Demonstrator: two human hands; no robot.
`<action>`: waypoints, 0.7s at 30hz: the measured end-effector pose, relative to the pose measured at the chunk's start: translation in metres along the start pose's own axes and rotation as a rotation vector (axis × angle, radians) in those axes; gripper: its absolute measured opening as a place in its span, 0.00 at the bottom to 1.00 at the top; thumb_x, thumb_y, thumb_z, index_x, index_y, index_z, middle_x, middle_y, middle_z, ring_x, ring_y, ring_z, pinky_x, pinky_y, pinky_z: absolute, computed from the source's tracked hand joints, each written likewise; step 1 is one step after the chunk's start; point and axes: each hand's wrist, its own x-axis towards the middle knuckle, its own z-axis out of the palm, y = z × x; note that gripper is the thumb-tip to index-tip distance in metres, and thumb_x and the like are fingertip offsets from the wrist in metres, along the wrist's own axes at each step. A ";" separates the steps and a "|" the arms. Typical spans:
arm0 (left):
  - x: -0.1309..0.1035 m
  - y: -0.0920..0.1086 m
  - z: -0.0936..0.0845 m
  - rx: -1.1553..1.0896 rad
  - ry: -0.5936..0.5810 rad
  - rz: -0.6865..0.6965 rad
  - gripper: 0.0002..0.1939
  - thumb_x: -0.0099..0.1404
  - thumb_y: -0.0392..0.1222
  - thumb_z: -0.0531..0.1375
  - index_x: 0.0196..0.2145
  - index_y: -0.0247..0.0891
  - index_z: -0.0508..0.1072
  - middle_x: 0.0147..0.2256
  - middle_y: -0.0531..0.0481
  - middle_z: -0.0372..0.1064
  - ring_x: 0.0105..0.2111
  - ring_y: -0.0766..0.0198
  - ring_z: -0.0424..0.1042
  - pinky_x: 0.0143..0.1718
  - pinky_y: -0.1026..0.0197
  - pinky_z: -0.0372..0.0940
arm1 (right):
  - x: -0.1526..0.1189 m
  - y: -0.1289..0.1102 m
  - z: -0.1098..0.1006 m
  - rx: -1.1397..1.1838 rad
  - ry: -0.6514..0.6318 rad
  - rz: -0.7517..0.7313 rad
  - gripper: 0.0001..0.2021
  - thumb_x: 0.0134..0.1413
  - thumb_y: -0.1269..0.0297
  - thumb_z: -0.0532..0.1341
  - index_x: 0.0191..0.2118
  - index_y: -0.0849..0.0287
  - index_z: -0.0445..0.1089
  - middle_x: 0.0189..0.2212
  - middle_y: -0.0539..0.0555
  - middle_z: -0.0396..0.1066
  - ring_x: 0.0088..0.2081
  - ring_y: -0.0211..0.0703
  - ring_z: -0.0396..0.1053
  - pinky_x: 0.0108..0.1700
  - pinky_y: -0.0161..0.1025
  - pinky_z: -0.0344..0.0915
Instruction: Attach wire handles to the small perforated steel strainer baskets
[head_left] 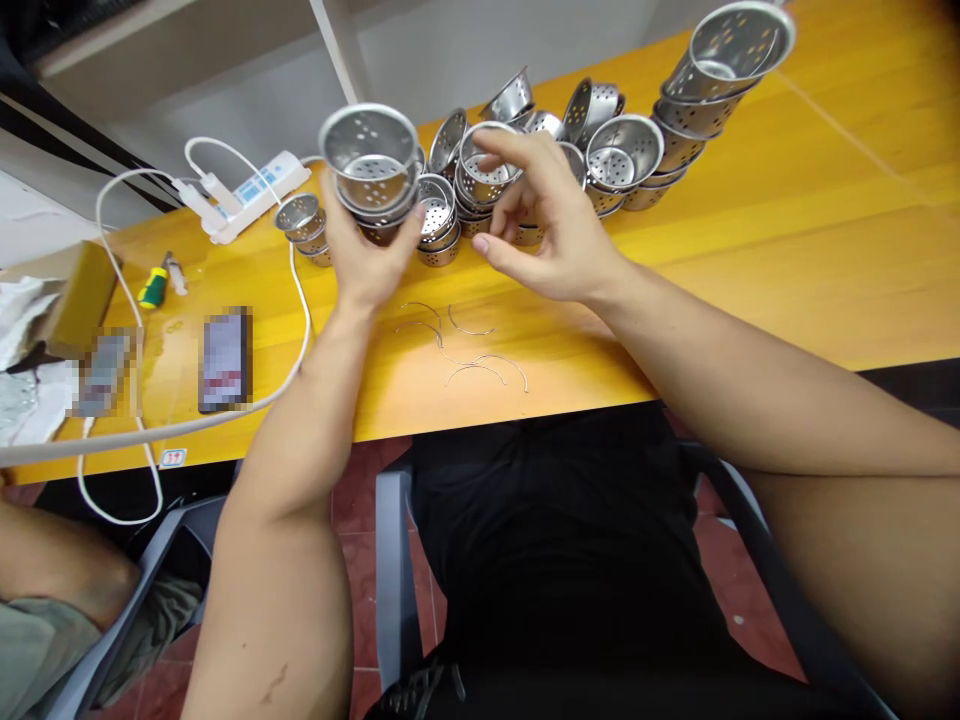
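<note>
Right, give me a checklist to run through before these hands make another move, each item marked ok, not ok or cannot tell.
1. Left hand has a grip on its cup stack: ok, thumb and fingers wrap opposite sides.
2. Right hand is free: ok, fingers parted and nothing held.
3. Right fingertips are off the cups behind them: cannot tell, they overlap in this view.
4. Standing cups are all level: not ok, a tilted cup shows at the back.
5. Curved wires lie separately: not ok, some cross or touch.
6. White cable is clear of the left forearm: cannot tell, it runs close beside it.
</note>
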 end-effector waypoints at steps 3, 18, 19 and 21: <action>-0.013 0.001 0.023 -0.030 -0.027 0.024 0.48 0.67 0.79 0.73 0.74 0.59 0.64 0.70 0.48 0.73 0.81 0.31 0.66 0.82 0.28 0.69 | 0.001 -0.002 0.000 -0.023 -0.012 -0.054 0.40 0.62 0.32 0.78 0.76 0.32 0.73 0.75 0.57 0.68 0.61 0.67 0.79 0.55 0.58 0.86; -0.016 -0.018 0.026 -0.105 0.012 0.235 0.48 0.56 0.85 0.76 0.61 0.53 0.73 0.58 0.45 0.77 0.66 0.37 0.80 0.73 0.36 0.77 | 0.000 -0.014 -0.004 -0.139 -0.013 -0.127 0.24 0.74 0.33 0.68 0.63 0.39 0.81 0.70 0.61 0.75 0.73 0.75 0.70 0.74 0.71 0.68; -0.016 -0.016 0.020 -0.093 0.045 0.205 0.48 0.56 0.84 0.76 0.60 0.52 0.73 0.59 0.45 0.76 0.68 0.36 0.79 0.74 0.35 0.76 | 0.000 -0.015 -0.005 -0.176 0.013 -0.116 0.24 0.74 0.34 0.67 0.65 0.40 0.80 0.71 0.61 0.74 0.74 0.76 0.69 0.74 0.72 0.68; -0.013 -0.019 0.007 -0.076 0.139 0.109 0.48 0.56 0.84 0.76 0.60 0.52 0.71 0.61 0.45 0.74 0.74 0.35 0.74 0.79 0.35 0.73 | 0.000 -0.016 -0.008 -0.270 0.049 -0.062 0.24 0.75 0.36 0.65 0.66 0.40 0.79 0.71 0.62 0.73 0.74 0.79 0.67 0.73 0.75 0.67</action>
